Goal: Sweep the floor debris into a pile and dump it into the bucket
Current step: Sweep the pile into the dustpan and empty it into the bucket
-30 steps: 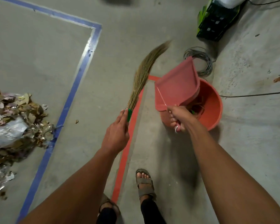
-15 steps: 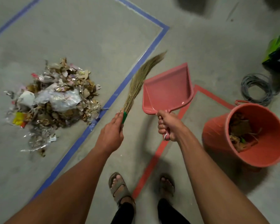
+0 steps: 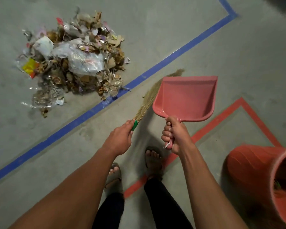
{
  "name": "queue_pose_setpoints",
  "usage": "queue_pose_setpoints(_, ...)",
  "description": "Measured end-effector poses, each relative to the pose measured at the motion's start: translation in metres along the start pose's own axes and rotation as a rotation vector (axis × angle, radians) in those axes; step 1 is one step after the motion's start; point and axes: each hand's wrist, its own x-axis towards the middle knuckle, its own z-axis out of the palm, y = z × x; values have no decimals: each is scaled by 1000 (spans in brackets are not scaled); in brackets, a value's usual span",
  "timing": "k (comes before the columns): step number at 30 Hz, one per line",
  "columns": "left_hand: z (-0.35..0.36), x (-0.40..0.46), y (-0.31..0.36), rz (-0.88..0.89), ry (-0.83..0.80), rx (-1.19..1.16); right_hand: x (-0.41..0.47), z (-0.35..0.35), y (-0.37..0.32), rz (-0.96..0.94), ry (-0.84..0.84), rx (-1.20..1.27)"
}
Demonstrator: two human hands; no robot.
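Observation:
A pile of dry leaves, plastic and paper scraps lies on the concrete floor at upper left, inside the blue tape line. My left hand grips the green handle of a straw broom, whose bristles point up and right behind the dustpan. My right hand grips the handle of a pink dustpan, held empty above the floor. An orange bucket stands at lower right with some debris inside, partly cut off by the frame edge.
A blue tape line runs diagonally across the floor between me and the pile. A red tape outline marks the floor near the bucket. My sandalled feet stand beside the red line.
The view has swung left from the bucket toward the pile. The dustpan has left the bucket and is carried level with the broom; the pile sits closer and more central.

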Motion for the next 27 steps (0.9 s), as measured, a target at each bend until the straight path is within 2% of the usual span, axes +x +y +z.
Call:
queue_pose_setpoints(5, 40, 40, -53, -112, -117, 118, 40, -10, 32, 87, -41, 10)
queue_pose_setpoints(9, 45, 61, -100, -229, -70, 143, 70, 7, 45, 146, -90, 6)
queue_pose_setpoints(12, 33, 69, -117, -286, -36, 181, 77, 28, 39, 110, -131, -46)
queue_pose_setpoints(16, 1, 76, -132, -403, 124, 119, 77, 54, 42, 89, -167, -190)
queue_pose_setpoints(19, -14, 69, -135, -390, 279, 56, 78, 71, 45, 110, -203, -228)
queue_pose_setpoints(21, -17, 59, -131, -359, 323, 47, 76, 80, 48, 125, -240, -244)
queue_pose_setpoints(27, 1, 37, -126, -315, 296, -14, 70, 95, 54, 119, -303, -289)
